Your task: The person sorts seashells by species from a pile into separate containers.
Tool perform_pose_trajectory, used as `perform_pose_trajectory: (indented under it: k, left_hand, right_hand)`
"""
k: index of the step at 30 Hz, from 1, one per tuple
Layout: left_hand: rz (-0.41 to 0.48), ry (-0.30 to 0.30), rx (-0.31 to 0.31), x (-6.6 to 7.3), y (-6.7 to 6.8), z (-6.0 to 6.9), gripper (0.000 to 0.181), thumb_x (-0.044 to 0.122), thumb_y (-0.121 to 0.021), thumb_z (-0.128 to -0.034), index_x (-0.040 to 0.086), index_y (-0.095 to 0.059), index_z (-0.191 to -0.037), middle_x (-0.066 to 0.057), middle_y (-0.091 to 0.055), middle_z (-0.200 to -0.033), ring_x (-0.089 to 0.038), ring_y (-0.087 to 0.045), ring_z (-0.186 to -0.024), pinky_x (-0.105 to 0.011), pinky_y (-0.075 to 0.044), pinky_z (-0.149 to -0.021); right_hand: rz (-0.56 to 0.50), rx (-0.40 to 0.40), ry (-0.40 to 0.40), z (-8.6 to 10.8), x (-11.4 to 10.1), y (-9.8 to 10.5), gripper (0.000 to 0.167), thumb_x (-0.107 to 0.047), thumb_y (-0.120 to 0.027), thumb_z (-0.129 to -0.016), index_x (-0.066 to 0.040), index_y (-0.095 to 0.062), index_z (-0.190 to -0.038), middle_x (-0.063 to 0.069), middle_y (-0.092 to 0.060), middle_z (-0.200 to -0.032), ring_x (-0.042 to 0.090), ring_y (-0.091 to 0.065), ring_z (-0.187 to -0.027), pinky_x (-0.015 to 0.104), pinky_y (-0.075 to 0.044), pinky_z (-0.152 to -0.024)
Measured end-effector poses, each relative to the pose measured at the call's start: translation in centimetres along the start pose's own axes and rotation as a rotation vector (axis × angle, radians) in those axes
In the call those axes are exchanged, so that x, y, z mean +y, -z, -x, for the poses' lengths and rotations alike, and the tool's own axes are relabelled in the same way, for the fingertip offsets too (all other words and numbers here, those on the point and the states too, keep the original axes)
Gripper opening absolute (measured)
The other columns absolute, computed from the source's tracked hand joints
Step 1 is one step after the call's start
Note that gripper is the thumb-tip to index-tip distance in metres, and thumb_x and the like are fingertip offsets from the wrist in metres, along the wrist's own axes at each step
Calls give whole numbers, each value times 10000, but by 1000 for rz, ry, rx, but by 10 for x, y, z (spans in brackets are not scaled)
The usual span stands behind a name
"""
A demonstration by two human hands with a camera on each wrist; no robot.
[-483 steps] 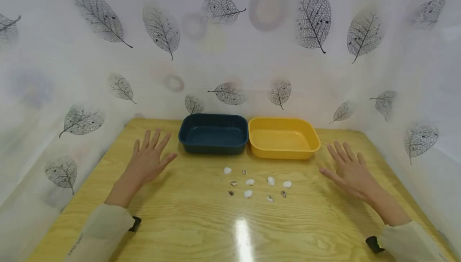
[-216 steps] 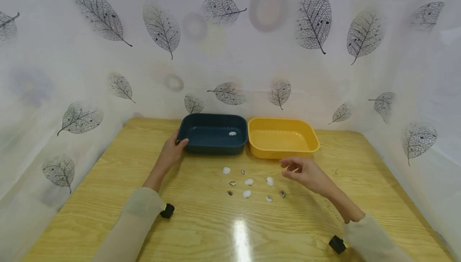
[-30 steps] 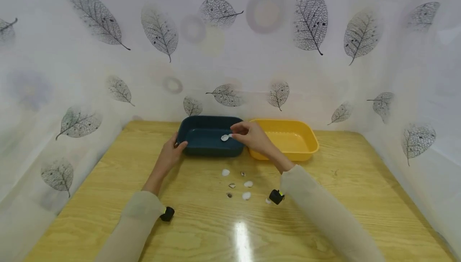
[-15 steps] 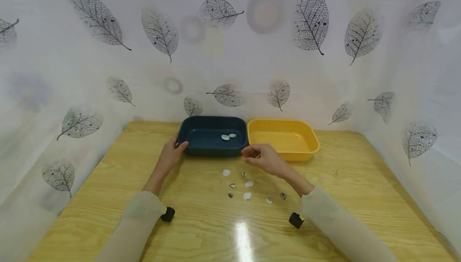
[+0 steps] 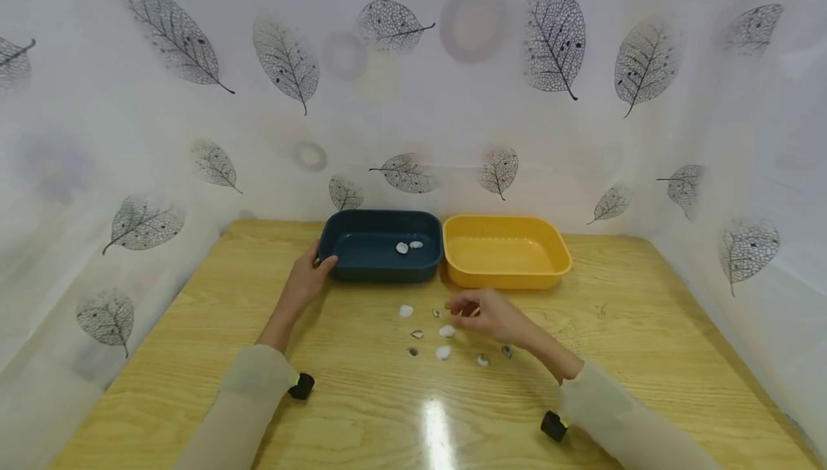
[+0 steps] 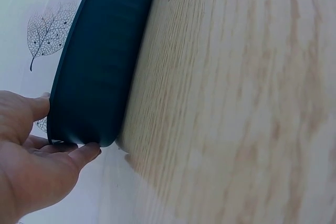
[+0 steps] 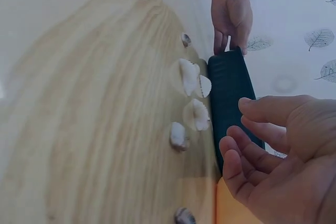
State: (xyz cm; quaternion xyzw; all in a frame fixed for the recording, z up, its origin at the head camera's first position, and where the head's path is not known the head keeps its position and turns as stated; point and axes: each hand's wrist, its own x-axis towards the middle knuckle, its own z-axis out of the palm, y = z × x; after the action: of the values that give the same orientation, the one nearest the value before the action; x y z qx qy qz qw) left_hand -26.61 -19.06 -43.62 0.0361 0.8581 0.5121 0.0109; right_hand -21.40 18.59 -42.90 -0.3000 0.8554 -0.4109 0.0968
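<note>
My left hand point(image 5: 306, 280) grips the left end of the dark blue tray point(image 5: 381, 273), thumb at the front, as the left wrist view also shows at the tray's end point(image 6: 100, 61). Two white shells point(image 5: 402, 247) lie inside that tray, toward its right. My right hand point(image 5: 494, 316) hovers over the table at the right of the loose shells, its fingers bent and apart from the thumb with nothing between them. Near its fingertips are a small dark shell point(image 5: 436, 313) and a white shell point(image 5: 446, 331). In the right wrist view several shells point(image 7: 199, 115) lie beyond the hand point(image 7: 283, 156).
A yellow tray point(image 5: 507, 280) stands against the blue tray's right side, with nothing in it. Other shells, white point(image 5: 442, 352) and dark point(image 5: 507, 351), are scattered on the wooden table point(image 5: 362, 398). A leaf-patterned cloth point(image 5: 413, 97) hangs behind and at both sides.
My right hand let go of a white shell in the blue tray, where two now lie, and came back toward the front right over the table. My left hand has stayed on the tray.
</note>
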Motion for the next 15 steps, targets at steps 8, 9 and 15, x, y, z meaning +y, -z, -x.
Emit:
perform_pose_trajectory:
  k: [8, 9, 15]
  left_hand:
    - [-7, -1, 0, 1, 0, 2, 699, 223, -455, -1127, -78, -55, -1614, -282, -74, -1677, -477, -224, -1505, -523, -257, -1221]
    - [-7, -1, -2, 2, -1, 2, 699, 220, -456, -1127, -78, -53, -1614, -282, -70, -1677, -479, -222, -1505, -525, -257, -1220]
    - [-3, 9, 1, 3, -1, 2, 702, 220, -458, -1126, -61, -45, -1619, -282, -69, -1678, -483, -226, -1502, -530, -265, -1215]
  right_hand:
    - [-2, -13, -34, 10, 4, -11, 242, -41, -758, -924, 63, -725, -1140, 98, -721, -1007, 112, -613, -858, 248, -548, -749]
    - [-4, -10, -40, 10, 4, -12, 240, -38, -756, -924, 64, -725, -1138, 100, -717, -1007, 113, -611, -858, 247, -545, -747]
    - [-12, 0, -61, 8, 3, -17, 239, -11, -765, -895, 64, -726, -1119, 91, -705, -981, 98, -607, -842, 234, -538, -732]
